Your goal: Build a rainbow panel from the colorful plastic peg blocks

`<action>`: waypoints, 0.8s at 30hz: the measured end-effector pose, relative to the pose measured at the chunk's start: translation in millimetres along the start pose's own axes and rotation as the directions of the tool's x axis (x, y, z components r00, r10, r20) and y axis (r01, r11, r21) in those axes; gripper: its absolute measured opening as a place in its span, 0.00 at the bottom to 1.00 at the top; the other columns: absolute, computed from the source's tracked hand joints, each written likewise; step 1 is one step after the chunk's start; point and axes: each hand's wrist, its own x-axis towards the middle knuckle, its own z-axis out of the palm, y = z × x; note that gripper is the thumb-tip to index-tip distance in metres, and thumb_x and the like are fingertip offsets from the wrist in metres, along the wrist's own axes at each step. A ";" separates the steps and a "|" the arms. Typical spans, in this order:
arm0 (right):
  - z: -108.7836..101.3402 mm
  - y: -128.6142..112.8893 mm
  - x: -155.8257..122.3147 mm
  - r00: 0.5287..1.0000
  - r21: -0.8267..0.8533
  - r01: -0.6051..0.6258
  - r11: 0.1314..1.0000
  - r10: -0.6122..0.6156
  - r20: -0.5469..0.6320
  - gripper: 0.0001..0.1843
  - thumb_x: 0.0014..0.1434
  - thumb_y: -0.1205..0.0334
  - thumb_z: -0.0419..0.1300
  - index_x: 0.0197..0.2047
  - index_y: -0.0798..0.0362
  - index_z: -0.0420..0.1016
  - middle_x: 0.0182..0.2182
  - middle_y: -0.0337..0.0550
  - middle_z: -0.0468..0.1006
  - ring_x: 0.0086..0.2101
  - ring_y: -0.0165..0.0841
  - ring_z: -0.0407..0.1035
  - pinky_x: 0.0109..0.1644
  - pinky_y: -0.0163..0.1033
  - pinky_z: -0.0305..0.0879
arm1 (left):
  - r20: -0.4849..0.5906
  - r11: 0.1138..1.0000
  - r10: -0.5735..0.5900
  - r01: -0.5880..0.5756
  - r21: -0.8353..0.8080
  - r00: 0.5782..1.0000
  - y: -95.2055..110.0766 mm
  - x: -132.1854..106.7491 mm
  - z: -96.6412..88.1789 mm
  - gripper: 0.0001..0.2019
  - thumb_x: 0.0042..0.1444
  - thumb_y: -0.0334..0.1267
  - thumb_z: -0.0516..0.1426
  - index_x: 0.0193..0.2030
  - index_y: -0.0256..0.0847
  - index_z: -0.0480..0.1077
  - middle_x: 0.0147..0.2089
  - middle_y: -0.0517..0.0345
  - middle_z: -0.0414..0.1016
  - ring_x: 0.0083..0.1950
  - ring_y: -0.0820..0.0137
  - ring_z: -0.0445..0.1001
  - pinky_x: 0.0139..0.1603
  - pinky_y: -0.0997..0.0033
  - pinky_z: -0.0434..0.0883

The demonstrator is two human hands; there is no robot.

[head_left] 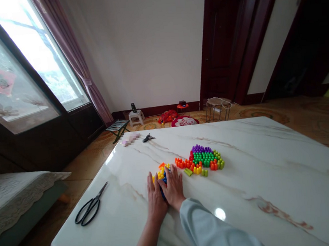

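Both hands rest side by side on the white marble table (261,175), laid over a small cluster of yellow, orange and blue plastic pieces (160,173). My left hand (155,197) lies flat with fingers stretched over the yellow pieces. My right hand (174,187), in a pale blue sleeve, lies flat with fingers spread over the blue ones. Just right of the hands sits a flat patch of joined pieces (202,159) in purple, green, orange, red and yellow-green.
Black scissors (91,208) lie near the table's left front edge. A small dark object (148,138) and a pale object (130,138) lie at the far left edge. Stools (136,117), a wire stand (217,107) and toys stand on the floor beyond. A covered bench (11,201) is at left.
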 end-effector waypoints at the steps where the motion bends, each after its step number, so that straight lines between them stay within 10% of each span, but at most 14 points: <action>1: 1.5 -1.4 3.8 1.000 0.018 0.009 1.000 -0.010 0.022 0.34 0.65 0.44 0.43 0.68 0.54 0.51 0.68 0.56 0.46 0.66 0.48 0.38 0.64 0.64 0.39 | -0.023 1.000 0.002 -0.001 0.015 1.000 0.2 0.2 -0.3 0.38 0.58 0.34 0.52 0.70 0.39 0.35 0.73 0.40 0.30 0.73 0.52 0.35 0.66 0.44 0.53; 7: -14.2 0.8 24.3 0.965 0.225 0.140 0.964 -0.184 0.188 0.37 0.65 0.42 0.39 0.70 0.54 0.45 0.67 0.52 0.51 0.66 0.42 0.43 0.67 0.56 0.41 | -0.038 0.989 0.031 -0.025 0.148 0.999 7.0 0.9 -5.6 0.43 0.52 0.41 0.59 0.70 0.41 0.42 0.73 0.42 0.31 0.72 0.47 0.33 0.66 0.40 0.49; 11: -61.4 37.0 44.8 0.936 0.230 0.345 0.910 -0.352 -0.013 0.33 0.65 0.43 0.43 0.68 0.50 0.50 0.65 0.47 0.58 0.64 0.40 0.50 0.67 0.55 0.40 | 0.042 0.974 0.043 -0.051 0.222 0.998 11.8 0.9 -9.1 0.34 0.52 0.44 0.59 0.66 0.50 0.56 0.73 0.52 0.40 0.72 0.47 0.37 0.66 0.39 0.47; 16: -128.2 141.7 89.2 0.934 0.176 0.103 0.979 -0.034 -0.357 0.34 0.62 0.41 0.44 0.58 0.59 0.65 0.58 0.56 0.66 0.59 0.40 0.57 0.65 0.50 0.49 | 0.095 0.974 0.036 -0.056 0.220 0.995 10.0 1.7 -8.3 0.31 0.52 0.46 0.59 0.64 0.52 0.60 0.72 0.53 0.47 0.71 0.49 0.43 0.64 0.41 0.54; 20: -154.9 211.5 106.9 0.942 0.212 -0.121 0.970 0.180 -0.284 0.40 0.57 0.36 0.43 0.56 0.62 0.68 0.56 0.59 0.68 0.58 0.44 0.58 0.64 0.53 0.48 | 0.093 0.980 0.039 -0.056 0.190 0.995 6.9 2.2 -4.4 0.30 0.52 0.45 0.59 0.63 0.51 0.61 0.71 0.53 0.49 0.70 0.49 0.47 0.63 0.43 0.57; 24: -145.9 229.1 97.5 0.960 0.243 -0.188 0.952 0.230 -0.162 0.39 0.57 0.35 0.43 0.60 0.56 0.65 0.56 0.54 0.70 0.57 0.44 0.62 0.64 0.57 0.45 | 0.083 0.983 0.048 -0.062 0.174 0.995 6.2 1.9 -3.8 0.30 0.52 0.43 0.58 0.64 0.53 0.60 0.71 0.55 0.49 0.70 0.49 0.47 0.62 0.43 0.59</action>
